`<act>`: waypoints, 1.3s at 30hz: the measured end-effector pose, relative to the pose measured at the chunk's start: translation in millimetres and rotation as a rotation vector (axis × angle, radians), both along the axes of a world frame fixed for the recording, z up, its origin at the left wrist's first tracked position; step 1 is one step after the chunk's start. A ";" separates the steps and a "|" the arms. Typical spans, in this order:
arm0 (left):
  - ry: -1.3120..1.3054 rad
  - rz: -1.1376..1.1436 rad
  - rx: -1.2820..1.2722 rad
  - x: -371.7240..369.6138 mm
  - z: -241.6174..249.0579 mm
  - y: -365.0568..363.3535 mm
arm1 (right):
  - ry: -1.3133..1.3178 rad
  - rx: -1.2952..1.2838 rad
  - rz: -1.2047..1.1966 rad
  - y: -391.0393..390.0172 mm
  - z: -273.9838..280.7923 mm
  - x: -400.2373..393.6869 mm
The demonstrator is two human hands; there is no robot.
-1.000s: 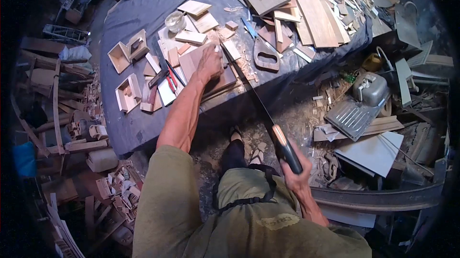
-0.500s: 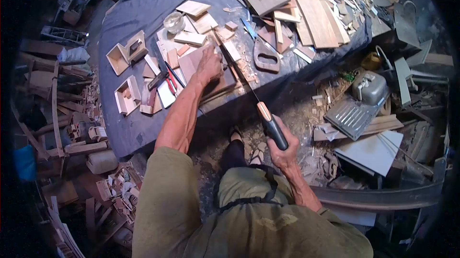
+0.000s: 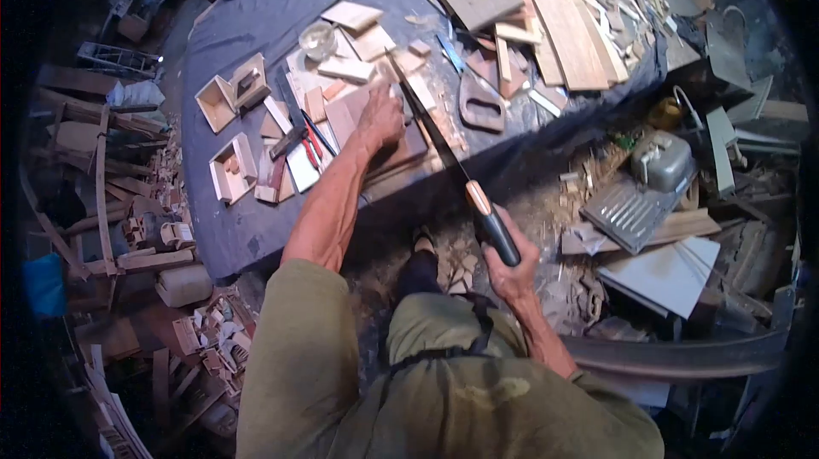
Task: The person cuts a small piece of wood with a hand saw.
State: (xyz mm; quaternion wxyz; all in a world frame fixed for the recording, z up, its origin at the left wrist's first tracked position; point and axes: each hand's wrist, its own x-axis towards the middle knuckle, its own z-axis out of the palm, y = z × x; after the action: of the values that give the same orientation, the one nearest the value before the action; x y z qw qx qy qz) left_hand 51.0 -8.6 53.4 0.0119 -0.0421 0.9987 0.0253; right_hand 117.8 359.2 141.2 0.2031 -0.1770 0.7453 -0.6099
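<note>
My right hand [image 3: 514,264] is closed around the black-and-tan handle of a handsaw [image 3: 495,229]. Its narrow dark blade runs up and left over the table edge, alongside the wood under my other hand. My left hand [image 3: 381,124] presses down with bent fingers on a brown wooden board [image 3: 345,114], holding it on the table. Parts of the board are hidden beneath the hand. A second handsaw [image 3: 480,105] with a blue-marked blade lies to the right. Red-handled pliers [image 3: 312,150] and a hammer [image 3: 287,143] lie left of my forearm.
Small wooden boxes [image 3: 232,171] sit at the left of the cloth-covered table [image 3: 256,241]. A glass jar [image 3: 318,41] stands among wood blocks. Long planks [image 3: 563,24] and offcuts fill the right side. On the floor lie a metal sink [image 3: 636,212] and scrap wood.
The whole view has shifted slightly, with the table appearing a little further right. My right hand and the saw have moved only slightly; my left hand stays on the board.
</note>
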 end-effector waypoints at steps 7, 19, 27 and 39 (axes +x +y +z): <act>0.216 0.152 0.186 0.4 -14.8 -1.1 | 0.109 0.004 0.015 44.1 15.9 24.0; 0.151 0.142 0.094 -5.9 -18.4 -10.5 | 0.055 0.004 0.022 31.5 7.2 17.2; 0.160 0.134 0.091 -1.3 -15.7 -6.7 | 0.093 -0.017 0.011 -9.5 -7.9 -4.9; 0.102 0.101 0.062 -6.3 -10.7 -9.5 | 0.181 0.036 -0.012 -2.7 0.5 -4.6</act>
State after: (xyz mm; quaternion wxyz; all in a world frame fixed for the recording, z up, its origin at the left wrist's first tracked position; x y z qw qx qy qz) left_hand 44.6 -18.1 42.7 -0.0389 -0.0908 0.9934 0.0587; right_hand 113.2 356.5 141.7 0.1345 -0.2229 0.7725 -0.5791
